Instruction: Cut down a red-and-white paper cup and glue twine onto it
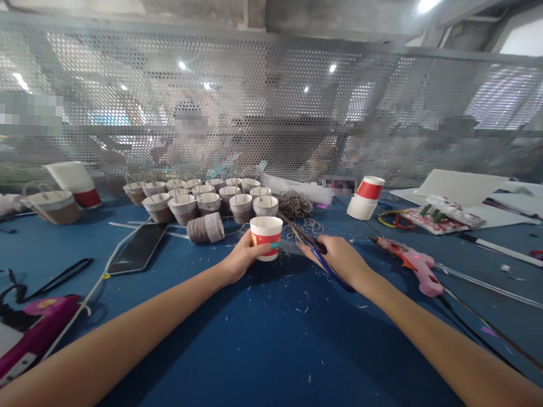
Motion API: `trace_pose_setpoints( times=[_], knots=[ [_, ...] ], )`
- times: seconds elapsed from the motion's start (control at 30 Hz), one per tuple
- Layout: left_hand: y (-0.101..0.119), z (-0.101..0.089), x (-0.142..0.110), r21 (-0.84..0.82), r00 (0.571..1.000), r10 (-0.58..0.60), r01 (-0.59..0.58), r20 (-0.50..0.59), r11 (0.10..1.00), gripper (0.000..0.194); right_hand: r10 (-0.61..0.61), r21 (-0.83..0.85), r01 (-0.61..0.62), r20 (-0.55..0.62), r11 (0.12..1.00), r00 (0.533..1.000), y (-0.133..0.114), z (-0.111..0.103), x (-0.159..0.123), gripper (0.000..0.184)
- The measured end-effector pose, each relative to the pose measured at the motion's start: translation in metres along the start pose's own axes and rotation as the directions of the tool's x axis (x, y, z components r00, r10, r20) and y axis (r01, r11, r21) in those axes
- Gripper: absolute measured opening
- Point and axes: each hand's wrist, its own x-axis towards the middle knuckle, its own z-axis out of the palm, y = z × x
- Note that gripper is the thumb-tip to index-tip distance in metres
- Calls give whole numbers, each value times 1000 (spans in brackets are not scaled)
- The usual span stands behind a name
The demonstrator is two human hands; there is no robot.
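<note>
My left hand (pixel 242 259) is wrapped round a red and white paper cup (pixel 265 228), held upright over the blue table. To its right, my right hand (pixel 339 257) grips a pair of scissors (pixel 325 264) with blue handles, the blades pointing up and left toward the cup's far side. Whether the blades touch anything is hard to make out. Behind the cup stand several small cord-wrapped cups (pixel 207 204) with handles, and one wrapped cup (pixel 206 228) lies on its side. A tangle of brown cord (pixel 295 204) rests just behind the scissors.
On the right lie a pink glue gun (pixel 413 263) and a stack of paper cups (pixel 365 198). A phone (pixel 139 249) and a magenta device (pixel 31 343) with cables are on the left. A perforated metal screen (pixel 276 90) borders the table's back. Small scraps dot the tabletop.
</note>
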Motion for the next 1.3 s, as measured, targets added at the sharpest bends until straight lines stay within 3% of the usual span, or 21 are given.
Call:
trace_pose_setpoints(
  times=[0.47, 0.67, 0.83, 0.97, 1.17, 1.3],
  knots=[
    [-3, -3, 2, 67, 1000, 19, -20, 16, 998, 53, -15, 10, 15, -8, 1000, 1000, 1, 0, 0, 41],
    [-2, -4, 2, 165, 994, 105, -110, 39, 980, 56, -2, -14, 2, -13, 1000, 1000, 2, 2, 0, 42],
    [-1, -3, 1, 181, 986, 159, -149, -40, 972, 60, -8, -14, 8, 13, 1000, 1000, 0, 1, -1, 43],
    [-3, -3, 0, 147, 991, 131, -127, -17, 981, 58, 1, -15, -1, 28, 1000, 1000, -1, 2, -2, 42],
    [-1, -1, -2, 251, 991, 130, -135, 34, 958, 66, 1, -51, -1, -10, 999, 1000, -1, -1, -1, 38],
    [0, 1, -2, 323, 984, 174, -180, 49, 929, 69, -41, -166, 24, -100, 986, 994, 1, -8, 0, 33]
  ],
)
